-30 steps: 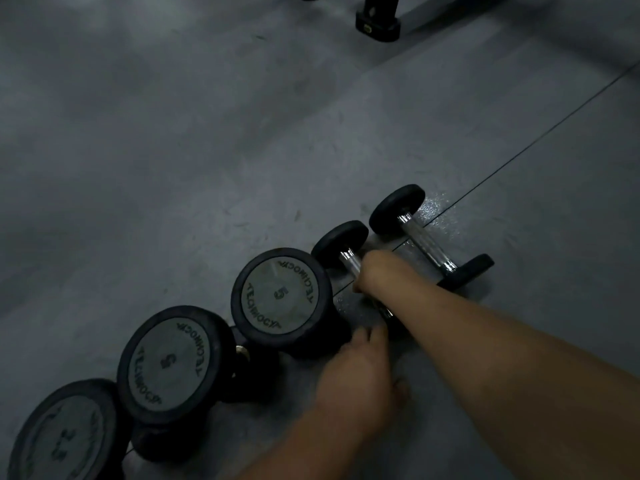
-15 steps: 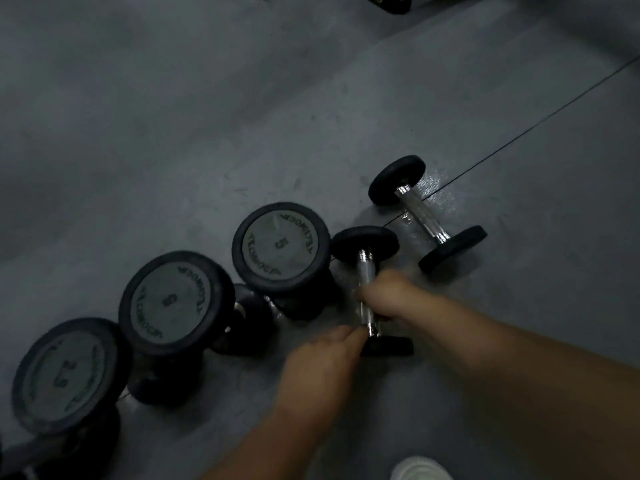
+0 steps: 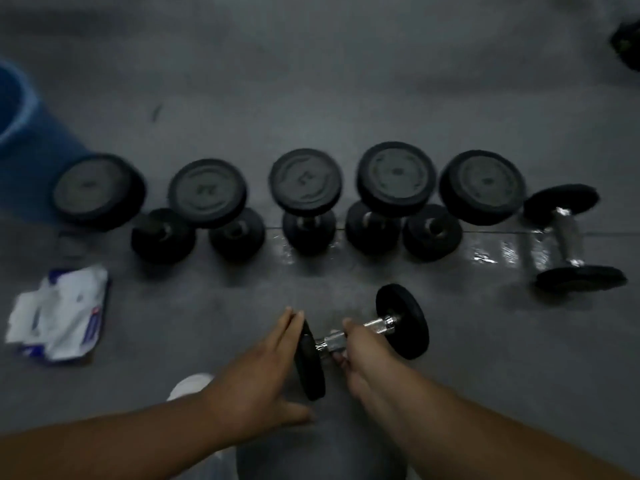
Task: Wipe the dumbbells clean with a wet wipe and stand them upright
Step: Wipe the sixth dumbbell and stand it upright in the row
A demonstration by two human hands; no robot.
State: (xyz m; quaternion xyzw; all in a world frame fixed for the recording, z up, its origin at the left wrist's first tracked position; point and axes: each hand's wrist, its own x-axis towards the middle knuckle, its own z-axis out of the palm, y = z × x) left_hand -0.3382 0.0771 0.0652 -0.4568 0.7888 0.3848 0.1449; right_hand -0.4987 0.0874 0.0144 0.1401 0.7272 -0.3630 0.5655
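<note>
Gripping small dumbbell [image 3: 379, 325] with right hand [image 3: 363, 353], left hand [image 3: 259, 375] flat against its plate, upright dumbbells [image 3: 304, 181] behind

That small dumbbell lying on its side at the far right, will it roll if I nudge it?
Probably: the small dumbbell rests on round heads, so it likely rolls. The floor beside it glistens, perhaps wet, so it might slide too.

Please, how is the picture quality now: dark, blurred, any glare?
Head view: dim overall; motion blur smears the upright dumbbells and the wipe packet; glare patches shine on the floor beside the lying dumbbell; the held dumbbell is comparatively sharp.
</note>
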